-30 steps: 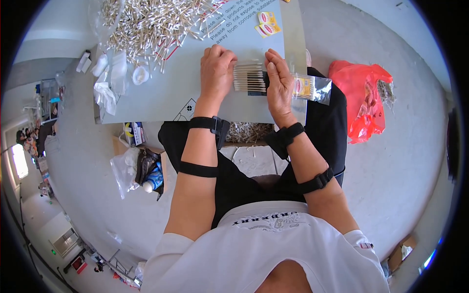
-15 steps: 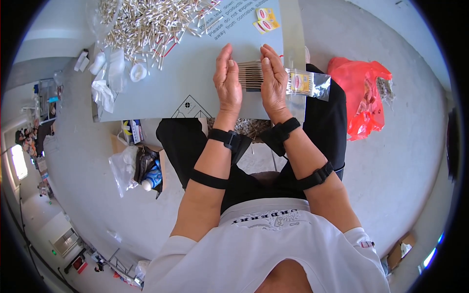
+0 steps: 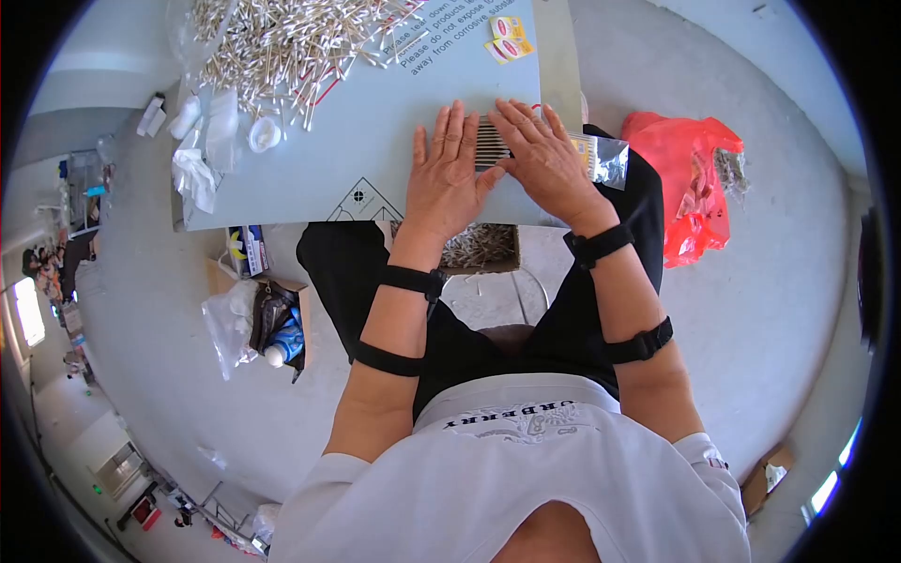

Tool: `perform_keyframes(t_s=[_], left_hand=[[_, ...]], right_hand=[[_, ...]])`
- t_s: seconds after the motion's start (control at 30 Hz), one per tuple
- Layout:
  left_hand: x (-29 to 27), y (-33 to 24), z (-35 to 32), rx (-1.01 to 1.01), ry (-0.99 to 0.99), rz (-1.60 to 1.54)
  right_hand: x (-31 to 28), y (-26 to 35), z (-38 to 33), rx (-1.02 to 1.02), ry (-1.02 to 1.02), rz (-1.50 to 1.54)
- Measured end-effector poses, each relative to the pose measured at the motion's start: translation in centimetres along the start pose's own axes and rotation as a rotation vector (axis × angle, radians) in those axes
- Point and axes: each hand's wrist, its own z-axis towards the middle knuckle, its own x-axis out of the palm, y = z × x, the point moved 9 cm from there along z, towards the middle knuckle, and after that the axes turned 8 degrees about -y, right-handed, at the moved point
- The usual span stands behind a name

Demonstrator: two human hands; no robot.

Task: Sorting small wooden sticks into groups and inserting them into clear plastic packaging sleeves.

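A flat pack of cotton swabs [image 3: 489, 148] lies on the grey tabletop [image 3: 310, 188] near its right front corner. My left hand [image 3: 446, 178] rests palm down over the pack's left end, fingers stretched out. Spread across its right part is my right hand [image 3: 549, 167], also palm down. The thumbs almost meet below the pack. Between the hands the swab sticks show side by side. Past my right hand the clear wrapper's end [image 3: 612, 163] sticks out over the table's edge, with a yellow label beside it. What lies under my palms is hidden.
A big heap of loose cotton swabs [image 3: 282, 47] covers the table's far left. Small yellow labels [image 3: 510, 39] lie at the far right. A white round lid [image 3: 265, 136] sits below the heap. A red plastic bag [image 3: 690, 188] is on the right, a box of swabs [image 3: 483, 249] below the table.
My hands have turned from upright on edge to palms down over the pack. My forearms have moved apart, uncovering the box below the table.
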Motion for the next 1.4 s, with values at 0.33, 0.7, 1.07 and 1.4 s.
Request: perform_keyframes(t_s=[0.33,0.7,1.07,1.4], left_hand=[[0.5,-0.1,-0.3,0.0,0.039,0.006],[1.1,-0.6,-0.2,-0.027,0.045,0.039],[2.3,-4.3,0.1,0.004,0.057,-0.027],[3.1,-6.5,0.6,0.023,0.031,-0.112]], right_hand=[[1.3,0.9,-1.1,-0.098,-0.044,-0.167],[-1.9,-7.2,-6.2,0.404,-0.051,-0.121],[-1.1,-7.7,-6.7,0.466,-0.061,0.047],[-1.0,-7.8,-6.8,0.458,-0.076,0.053]])
